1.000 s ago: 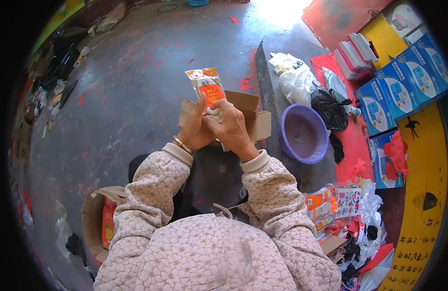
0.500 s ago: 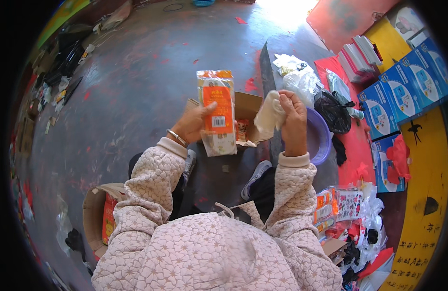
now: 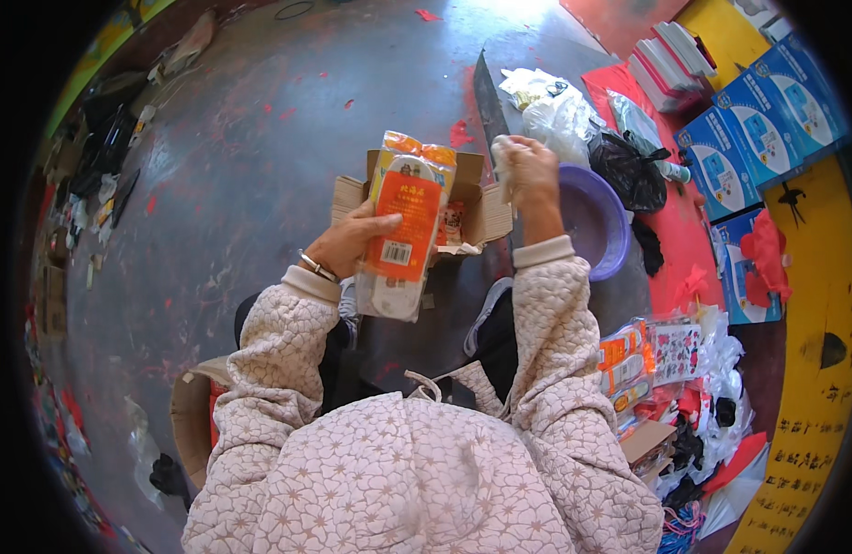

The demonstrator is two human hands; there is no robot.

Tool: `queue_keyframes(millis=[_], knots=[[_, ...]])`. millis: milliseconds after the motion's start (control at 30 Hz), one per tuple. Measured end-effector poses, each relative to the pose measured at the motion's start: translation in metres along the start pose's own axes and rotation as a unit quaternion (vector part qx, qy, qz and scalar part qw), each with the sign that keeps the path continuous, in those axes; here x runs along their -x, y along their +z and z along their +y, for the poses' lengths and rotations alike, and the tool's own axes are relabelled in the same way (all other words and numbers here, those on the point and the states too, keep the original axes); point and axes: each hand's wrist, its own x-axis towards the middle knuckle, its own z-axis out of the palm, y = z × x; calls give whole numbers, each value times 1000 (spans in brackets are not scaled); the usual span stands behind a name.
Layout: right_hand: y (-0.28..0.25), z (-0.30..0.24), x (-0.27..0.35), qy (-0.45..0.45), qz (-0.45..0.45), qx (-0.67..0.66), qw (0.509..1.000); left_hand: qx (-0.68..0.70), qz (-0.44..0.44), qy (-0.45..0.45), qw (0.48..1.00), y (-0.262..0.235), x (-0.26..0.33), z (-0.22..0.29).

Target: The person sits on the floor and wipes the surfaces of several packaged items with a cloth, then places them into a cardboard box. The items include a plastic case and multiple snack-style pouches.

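Note:
My left hand (image 3: 350, 240) is closed around a clear plastic insole packet (image 3: 406, 226) with an orange label. Its thumb lies across the front, and pale, long rounded shapes show through the plastic. To its right, my right hand (image 3: 535, 177) grips a crumpled cream cloth (image 3: 502, 164), much of it hidden in the fingers. Behind and below the packet, an open cardboard box (image 3: 492, 220) stands on the floor between my hands. A small red-and-white packet (image 3: 453, 222) shows inside it.
Right of the box stands a purple basin (image 3: 622, 226), with plastic bags (image 3: 560, 125) and a black bag (image 3: 626, 180) beyond. Blue boxes (image 3: 721, 175) line the right side. Packaged goods (image 3: 627, 358) lie at lower right, another carton (image 3: 192, 420) at lower left.
My right hand has drawn left and up a little, and the cloth has gone from hanging loose to bunched in the fingers. The packet in my left hand has tilted and lowered slightly.

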Motion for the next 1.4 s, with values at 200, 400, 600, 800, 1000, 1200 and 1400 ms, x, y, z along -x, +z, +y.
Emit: queue_keyframes(millis=[200, 400, 600, 800, 1000, 1200, 1400], knots=[[-14, -1, -1, -56, -13, -241, 969, 38, -32, 37, 998, -4, -9, 0], [27, -27, 50, -173, -59, -142, 973, 86, -39, 41, 995, -7, -7, -6], [73, -5, 106, -158, -298, 99, 936, 101, 61, 104, 988, -18, -19, -6], [45, -2, 98, -237, -494, 187, 815, 244, 64, 145, 957, -35, -15, 8], [-1, 2, 58, -152, -370, 270, 876, 243, 75, 206, 945, -35, -12, 16], [31, -9, 89, -119, -194, 47, 973, 205, 104, 225, 947, -28, -12, 13], [60, 27, 118, -246, -409, 211, 853, 271, 132, 243, 922, -33, -9, 20]])
